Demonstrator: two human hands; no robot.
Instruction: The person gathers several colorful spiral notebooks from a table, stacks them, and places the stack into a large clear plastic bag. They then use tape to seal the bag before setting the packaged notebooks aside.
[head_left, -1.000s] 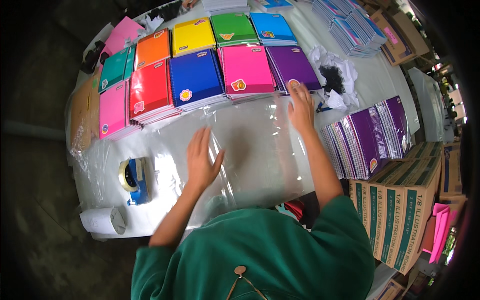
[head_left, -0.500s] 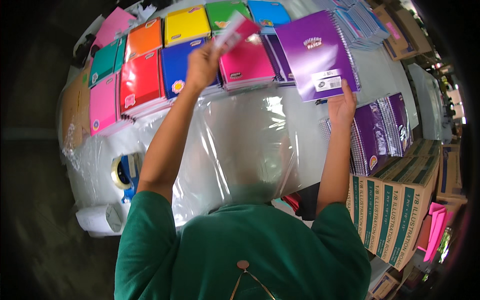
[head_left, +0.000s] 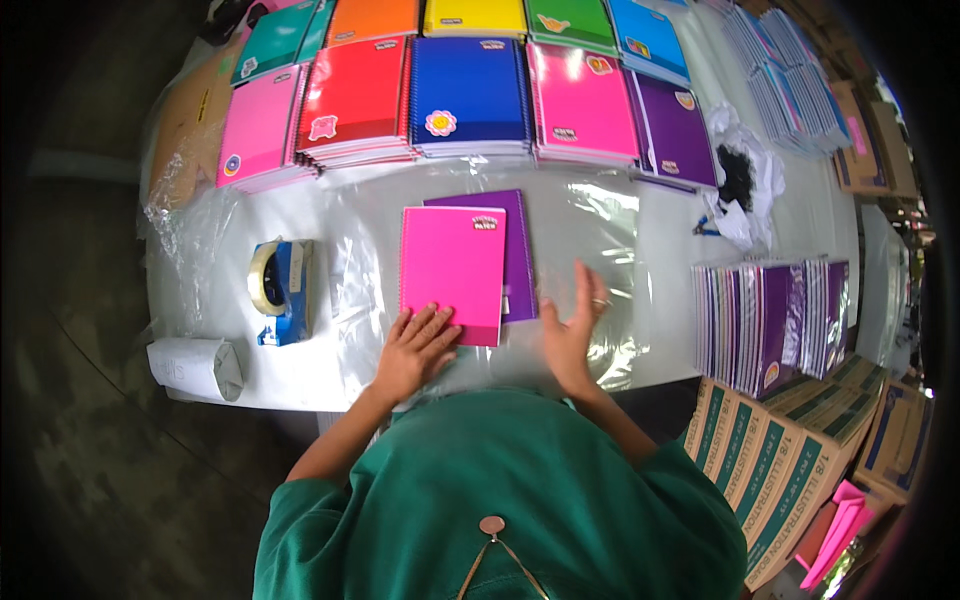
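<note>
A pink spiral notebook lies on the plastic-covered table in front of me. Under it, slightly askew, is a purple notebook, mostly hidden except along the right and top. The outstretched fingers of my left hand rest on the pink cover's lower left corner. My right hand hovers to the right of the two notebooks, fingers spread, holding nothing; it is slightly blurred. Beyond them stand rows of notebook stacks, among them a blue stack, a red stack and a pink stack.
A blue tape dispenser and a white wrapped bundle sit at the left. To the right are plastic-wrapped purple notebooks, a crumpled white bag and cardboard boxes. Light-blue notebook stacks stand at the far right.
The purple notebook, held up in my right hand before, now lies beneath the pink one on the table. Both hands have come back toward me, and my right hand has let go.
</note>
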